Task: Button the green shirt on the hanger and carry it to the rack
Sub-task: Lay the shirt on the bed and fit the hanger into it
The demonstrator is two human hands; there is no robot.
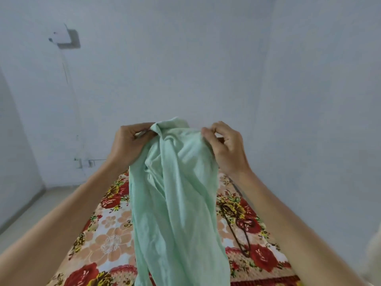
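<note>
Gripping the green shirt (177, 193) aloft: left hand (128, 144), right hand (225, 147).

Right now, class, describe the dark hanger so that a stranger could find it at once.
Start at the floral bedspread spread under the raised green shirt. Look right of the shirt, beneath the right hand. The hanger lies flat there: a thin dark wire outline against red and yellow flowers, the only hard thing on the cloth.

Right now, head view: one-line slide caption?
Left hand and right hand hold a green shirt up by its top over a floral bedsheet.
</note>
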